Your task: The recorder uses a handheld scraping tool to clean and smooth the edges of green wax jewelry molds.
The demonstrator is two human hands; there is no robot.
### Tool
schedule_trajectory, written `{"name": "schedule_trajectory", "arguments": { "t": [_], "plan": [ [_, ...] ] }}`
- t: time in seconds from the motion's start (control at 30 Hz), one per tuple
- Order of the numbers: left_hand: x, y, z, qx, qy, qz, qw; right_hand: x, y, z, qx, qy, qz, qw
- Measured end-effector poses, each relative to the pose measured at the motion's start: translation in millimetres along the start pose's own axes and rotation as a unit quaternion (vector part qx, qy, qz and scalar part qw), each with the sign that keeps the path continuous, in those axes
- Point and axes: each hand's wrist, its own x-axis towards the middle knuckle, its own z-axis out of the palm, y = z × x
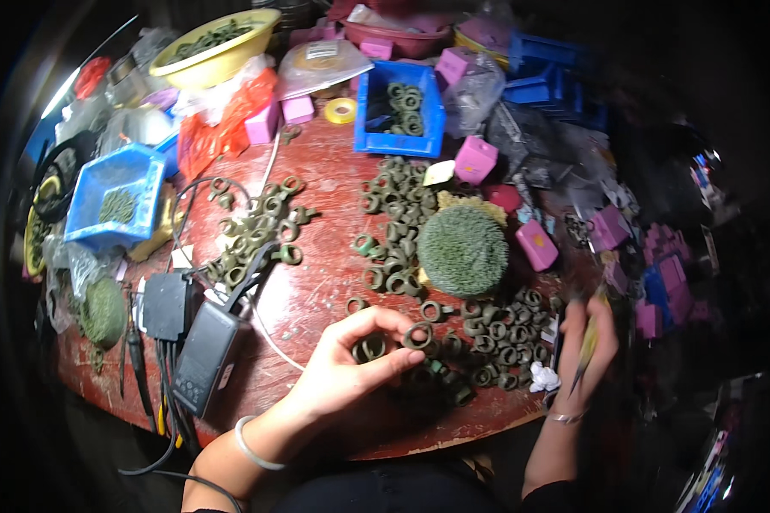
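My left hand (338, 369) pinches a dark green ring (407, 340) between thumb and fingertips, just above the table near its front edge. Under and beside these fingers lie more loose rings (511, 340), heaped to the right. Further right, my right hand (606, 344) is closed around a slim pointed yellow-and-dark tool (587, 346); motion blurs it, so its exact kind is unclear. Between the hands, a crumpled white scrap (544, 377) sits by the heap. Beyond them stands a round mound of small green pieces (464, 250), its surface bristly.
Two blue bins (399, 141) (115, 188) and a yellow basin (216, 51) hold green pieces. Black power adapters (205, 357) with cables lie at left on the red table (316, 282). Pink blocks (476, 160), a tape roll (340, 110) and plastic bags (229, 120) crowd the far side.
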Motion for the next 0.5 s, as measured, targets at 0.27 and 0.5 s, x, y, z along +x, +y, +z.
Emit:
{"name": "schedule_trajectory", "arguments": {
  "t": [0.27, 0.5],
  "plan": [
    [0.0, 5.5, 4.2, -0.031, -0.009, -0.032, 0.999, 91.3, 146.9, -42.4, -0.227, -0.051, -0.072, 0.97],
    [3.8, 3.1, -3.0, -0.072, -0.01, -0.068, 0.995, 78.0, 73.3, -27.9, -0.305, -0.05, -0.138, 0.941]
  ]
}}
